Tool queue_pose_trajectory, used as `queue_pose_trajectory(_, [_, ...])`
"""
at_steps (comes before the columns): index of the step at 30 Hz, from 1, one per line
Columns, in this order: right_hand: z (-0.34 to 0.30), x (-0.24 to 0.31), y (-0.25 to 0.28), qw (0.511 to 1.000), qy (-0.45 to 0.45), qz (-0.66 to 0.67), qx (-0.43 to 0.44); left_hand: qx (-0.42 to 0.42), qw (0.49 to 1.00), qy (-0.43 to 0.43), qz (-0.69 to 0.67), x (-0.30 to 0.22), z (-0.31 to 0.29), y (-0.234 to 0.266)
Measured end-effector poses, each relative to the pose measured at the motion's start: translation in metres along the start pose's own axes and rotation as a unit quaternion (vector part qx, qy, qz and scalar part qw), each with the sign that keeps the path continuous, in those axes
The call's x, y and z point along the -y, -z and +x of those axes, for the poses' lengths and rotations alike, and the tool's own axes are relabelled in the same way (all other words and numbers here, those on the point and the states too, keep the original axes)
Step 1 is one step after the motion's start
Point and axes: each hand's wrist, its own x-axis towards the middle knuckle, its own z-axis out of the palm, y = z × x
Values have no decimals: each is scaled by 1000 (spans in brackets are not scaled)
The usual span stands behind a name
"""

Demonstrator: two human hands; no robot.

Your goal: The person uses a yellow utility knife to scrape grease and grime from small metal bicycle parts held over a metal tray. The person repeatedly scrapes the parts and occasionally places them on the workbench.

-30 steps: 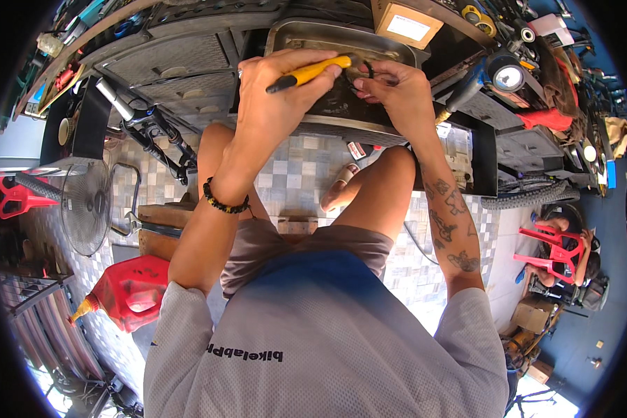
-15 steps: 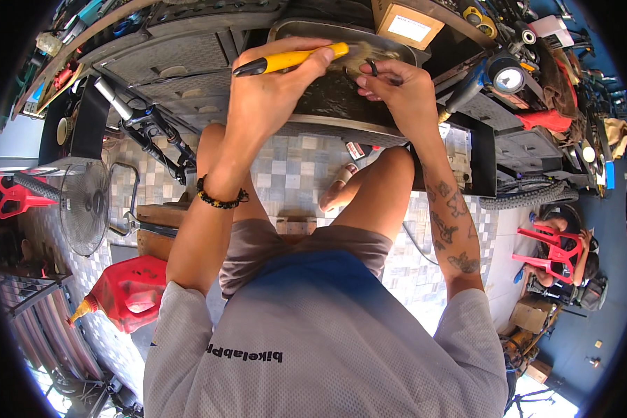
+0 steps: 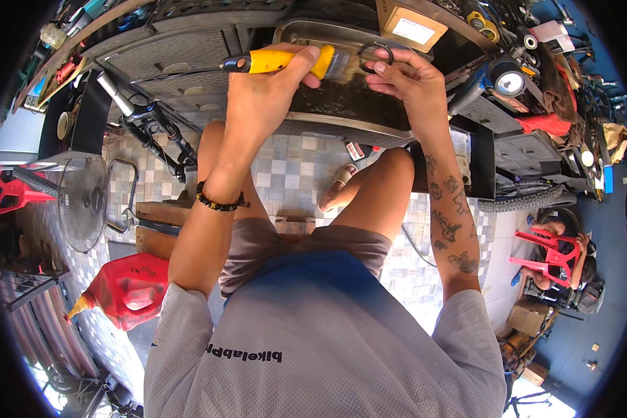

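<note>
A paintbrush with a yellow and black handle is gripped in my left hand, its bristles pointing right. Between the fingertips of my right hand is a small dark ring, held close to the bristle tips; a narrow gap seems to part them. Both hands are above a metal tray with dark, wet-looking liquid in it. My right fingers hide part of the ring's lower edge.
A cardboard box stands behind the tray. On the left are a bicycle fork, a fan and a red jug. A dial gauge is at right. Another person sits near a red stool.
The brush has turned so its bristles face right and show more clearly. My right hand has shifted slightly right, and the ring now stands upright, facing me.
</note>
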Motion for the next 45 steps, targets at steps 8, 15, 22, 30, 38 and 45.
queue_pose_trajectory(8, [4, -15, -12, 999, -6, 32, -6, 37, 998, -18, -36, 4, -6, -11])
queue_pose_trajectory(15, [-4, -4, -18, 999, -16, 14, -40, 30, 998, -42, -19, 8, -12, -17])
queue_pose_trajectory(22, [-12, 1, -5, 998, 45, -10, 33, -16, 916, -314, 249, 10, -10, -13])
queue_pose_trajectory(30, [-14, 4, -5, 995, 58, -35, 76, -67, 906, -359, 215, 4, -2, -22])
queue_pose_trajectory(38, [-9, -1, -14, 998, 56, -14, -17, -87, 945, -267, 170, 18, -18, -34])
queue_pose_trajectory(45, [-24, 51, -17, 957, 222, -175, -68, -104, 928, -244, 260, 4, -39, -10])
